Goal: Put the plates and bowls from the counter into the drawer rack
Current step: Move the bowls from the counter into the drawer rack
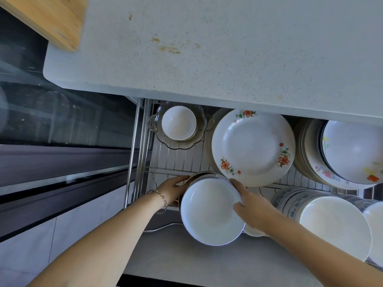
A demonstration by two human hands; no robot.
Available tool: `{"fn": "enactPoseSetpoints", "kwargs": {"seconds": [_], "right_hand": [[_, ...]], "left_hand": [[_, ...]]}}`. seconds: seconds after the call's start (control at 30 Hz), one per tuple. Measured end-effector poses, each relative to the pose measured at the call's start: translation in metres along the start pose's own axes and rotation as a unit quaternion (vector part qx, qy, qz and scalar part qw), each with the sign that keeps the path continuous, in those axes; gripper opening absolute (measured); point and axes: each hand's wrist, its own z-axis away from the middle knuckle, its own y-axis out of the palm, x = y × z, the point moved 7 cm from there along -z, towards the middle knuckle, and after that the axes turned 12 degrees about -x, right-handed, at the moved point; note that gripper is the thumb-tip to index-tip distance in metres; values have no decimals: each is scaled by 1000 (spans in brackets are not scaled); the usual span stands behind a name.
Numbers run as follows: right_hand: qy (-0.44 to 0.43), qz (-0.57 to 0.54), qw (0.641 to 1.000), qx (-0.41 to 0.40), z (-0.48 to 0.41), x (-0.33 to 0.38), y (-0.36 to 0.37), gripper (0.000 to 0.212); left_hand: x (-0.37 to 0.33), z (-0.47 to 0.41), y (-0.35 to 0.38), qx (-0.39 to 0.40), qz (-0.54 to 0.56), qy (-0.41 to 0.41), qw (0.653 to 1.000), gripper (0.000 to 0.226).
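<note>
A stack of white bowls (209, 212) sits low over the front left of the wire drawer rack (176, 160). My left hand (173, 190), with a chain bracelet on the wrist, grips the stack's left side. My right hand (251, 210) holds its right rim, thumb over the edge. Behind the stack a large flowered plate (252, 145) tops a pile of plates. At the rack's back left, a small white bowl (178, 123) rests inside a scalloped glass dish (186, 145). Whether the stack rests on the rack I cannot tell.
The speckled counter (228, 48) overhangs the drawer's back, with a wooden board (51, 17) at its far left. More flowered plates (352, 152) stand at the right, and blue-patterned bowls (331, 222) fill the front right. A dark glass oven front (51, 121) is at the left.
</note>
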Motion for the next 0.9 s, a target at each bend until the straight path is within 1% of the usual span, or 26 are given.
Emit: {"fn": "enactPoseSetpoints", "kwargs": {"seconds": [0.07, 0.13, 0.23, 0.33, 0.43, 0.57, 0.67, 0.77, 0.83, 0.9], "right_hand": [[-4, 18, 1000, -1, -2, 2, 2, 65], [-17, 22, 1000, 0, -3, 6, 1, 64], [-33, -5, 999, -7, -8, 13, 0, 63], [-42, -24, 999, -21, -14, 14, 0, 63], [-26, -14, 999, -33, -17, 9, 4, 61], [8, 4, 998, -62, -12, -5, 9, 56], [31, -45, 996, -65, -3, -13, 15, 60], [45, -58, 995, -60, 1, -19, 24, 64], [60, -88, 992, -67, -1, -25, 26, 63], [69, -121, 988, -65, -4, -28, 26, 58]], "left_hand": [[3, 5, -2, -15, 46, -9, 999, 41], [5, 6, -2, -27, 59, -3, 998, 40], [6, 6, 0, -27, 72, -9, 997, 40], [8, 4, 0, -20, 86, -32, 996, 39], [10, 3, 0, -17, 94, -46, 994, 39], [9, 6, 1, -3, 89, -45, 995, 39], [9, 6, 6, 20, 89, -73, 993, 35], [18, 6, 11, 27, 124, -135, 983, 39], [19, 11, 14, 24, 157, -153, 975, 32], [14, 18, 17, 21, 183, -157, 970, 33]]}}
